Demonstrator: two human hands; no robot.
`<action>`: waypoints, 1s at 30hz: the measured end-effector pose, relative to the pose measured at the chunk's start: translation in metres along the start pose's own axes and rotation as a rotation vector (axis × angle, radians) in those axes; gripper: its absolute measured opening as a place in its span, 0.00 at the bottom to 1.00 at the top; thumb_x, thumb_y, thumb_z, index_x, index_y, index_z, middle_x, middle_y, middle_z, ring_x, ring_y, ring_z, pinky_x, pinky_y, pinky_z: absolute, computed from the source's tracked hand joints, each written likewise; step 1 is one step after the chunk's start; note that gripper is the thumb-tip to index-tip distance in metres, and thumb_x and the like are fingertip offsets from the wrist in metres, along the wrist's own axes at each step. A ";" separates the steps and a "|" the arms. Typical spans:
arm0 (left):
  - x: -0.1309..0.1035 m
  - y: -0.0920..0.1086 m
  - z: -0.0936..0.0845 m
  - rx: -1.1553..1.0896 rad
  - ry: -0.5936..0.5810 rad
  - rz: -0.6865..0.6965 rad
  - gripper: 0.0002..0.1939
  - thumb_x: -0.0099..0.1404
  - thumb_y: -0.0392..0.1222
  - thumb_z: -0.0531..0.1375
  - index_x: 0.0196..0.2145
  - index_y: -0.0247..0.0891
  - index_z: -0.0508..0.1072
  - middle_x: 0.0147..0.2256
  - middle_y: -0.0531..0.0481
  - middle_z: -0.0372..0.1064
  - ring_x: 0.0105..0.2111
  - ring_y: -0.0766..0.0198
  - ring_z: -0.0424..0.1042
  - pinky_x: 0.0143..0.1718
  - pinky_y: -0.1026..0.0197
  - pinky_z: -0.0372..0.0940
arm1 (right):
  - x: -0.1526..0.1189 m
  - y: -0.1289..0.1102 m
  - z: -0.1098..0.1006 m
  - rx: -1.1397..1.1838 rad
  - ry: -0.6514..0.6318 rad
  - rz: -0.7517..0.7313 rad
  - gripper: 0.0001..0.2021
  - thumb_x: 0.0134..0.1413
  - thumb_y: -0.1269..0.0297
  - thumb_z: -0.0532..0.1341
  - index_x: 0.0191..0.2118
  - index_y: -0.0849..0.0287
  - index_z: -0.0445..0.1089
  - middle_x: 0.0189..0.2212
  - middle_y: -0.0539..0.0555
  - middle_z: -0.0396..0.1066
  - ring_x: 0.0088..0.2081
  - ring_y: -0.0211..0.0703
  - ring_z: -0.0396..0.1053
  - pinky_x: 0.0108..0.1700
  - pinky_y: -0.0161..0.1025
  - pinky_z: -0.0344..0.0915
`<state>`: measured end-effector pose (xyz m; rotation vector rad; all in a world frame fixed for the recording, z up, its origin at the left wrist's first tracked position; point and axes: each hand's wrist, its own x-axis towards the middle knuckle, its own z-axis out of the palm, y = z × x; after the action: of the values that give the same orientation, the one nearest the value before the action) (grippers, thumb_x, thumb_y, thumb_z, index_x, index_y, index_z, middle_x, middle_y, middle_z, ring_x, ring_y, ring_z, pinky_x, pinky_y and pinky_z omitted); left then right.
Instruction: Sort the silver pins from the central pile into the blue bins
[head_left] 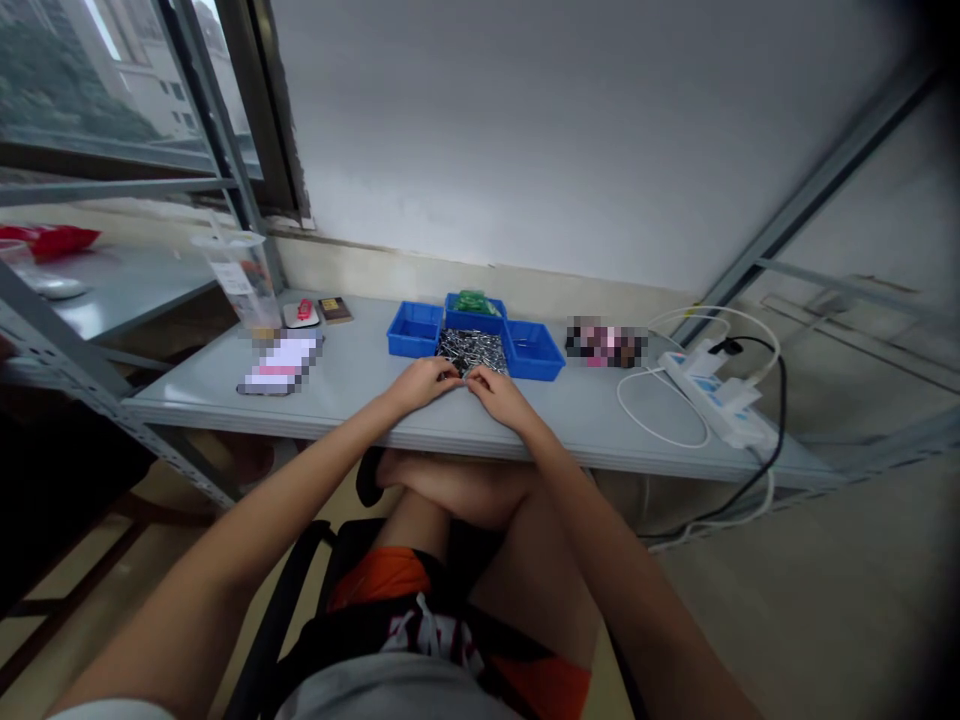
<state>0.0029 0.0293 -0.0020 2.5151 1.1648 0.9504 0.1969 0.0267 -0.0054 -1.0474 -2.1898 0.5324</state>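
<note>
Well, at the left of my counter [352, 365] a clear cup [246, 285] stands behind a flat, blurred-out object [281, 365]. Further right comes the 1st of 3 blue bins, the left bin [410, 346]. Beside it, in front of the back bin [474, 322] with its green packet [472, 300], lies the heap of small metal pieces [474, 348]; I cannot tell whether they sit in a tray or straight on the surface. I'd judge each piece light, stiff and hard to damage, but smooth enough to slip and roll, and likely to tangle with its neighbours. The loose ones at the near edge look easiest, taken across the middle between thumb and 1 fingertip. To the right of the heap is the right bin [537, 370], then, well apart, a white power strip [709, 392].

My left hand [426, 385] reaches in from the left, palm down, fingers bent toward the heap's near edge. My right hand [498, 397] mirrors it, knuckles up, fingers curled inward. The 2 sets of fingertips nearly meet; whether either pinches a piece, I cannot tell. Both forearms slant inward over my lap.
</note>
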 end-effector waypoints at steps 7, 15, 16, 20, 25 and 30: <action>-0.001 0.006 -0.002 0.001 0.000 0.010 0.11 0.64 0.42 0.55 0.37 0.36 0.75 0.35 0.47 0.73 0.36 0.61 0.70 0.39 0.63 0.61 | 0.003 0.000 0.000 0.042 0.069 0.115 0.06 0.57 0.65 0.53 0.34 0.59 0.65 0.26 0.50 0.70 0.30 0.39 0.67 0.37 0.36 0.60; 0.000 0.003 -0.001 0.081 0.038 -0.057 0.12 0.64 0.43 0.54 0.36 0.36 0.75 0.36 0.47 0.73 0.35 0.60 0.70 0.37 0.62 0.62 | 0.005 0.006 0.001 0.062 0.088 0.113 0.05 0.56 0.65 0.53 0.33 0.59 0.65 0.25 0.49 0.70 0.30 0.38 0.68 0.37 0.36 0.61; 0.000 0.003 -0.001 0.092 0.042 -0.073 0.12 0.64 0.44 0.54 0.36 0.36 0.75 0.35 0.47 0.73 0.35 0.60 0.70 0.37 0.62 0.62 | 0.005 0.007 0.001 0.073 0.093 0.117 0.06 0.56 0.65 0.53 0.33 0.59 0.65 0.25 0.49 0.70 0.29 0.38 0.67 0.37 0.35 0.61; 0.000 0.001 0.000 0.109 0.052 -0.086 0.12 0.64 0.44 0.53 0.36 0.36 0.74 0.35 0.46 0.73 0.33 0.61 0.69 0.35 0.62 0.62 | 0.006 0.009 0.003 0.115 0.115 0.123 0.06 0.56 0.65 0.53 0.32 0.58 0.65 0.24 0.49 0.69 0.27 0.37 0.66 0.36 0.35 0.61; -0.001 0.002 0.001 0.102 0.054 -0.083 0.10 0.61 0.42 0.54 0.33 0.36 0.73 0.30 0.48 0.71 0.30 0.62 0.68 0.33 0.62 0.61 | 0.007 0.009 0.004 0.154 0.114 0.117 0.05 0.56 0.66 0.54 0.33 0.59 0.65 0.25 0.49 0.69 0.27 0.37 0.66 0.35 0.35 0.61; -0.003 0.005 0.000 0.009 0.107 -0.052 0.09 0.61 0.41 0.54 0.33 0.35 0.72 0.29 0.49 0.70 0.28 0.64 0.67 0.32 0.63 0.62 | 0.006 0.007 0.002 0.147 0.094 0.091 0.05 0.53 0.67 0.56 0.32 0.60 0.68 0.25 0.49 0.69 0.28 0.37 0.66 0.34 0.34 0.60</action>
<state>0.0044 0.0242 -0.0007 2.4545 1.2611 1.0801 0.1962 0.0354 -0.0087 -1.0747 -1.9967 0.6609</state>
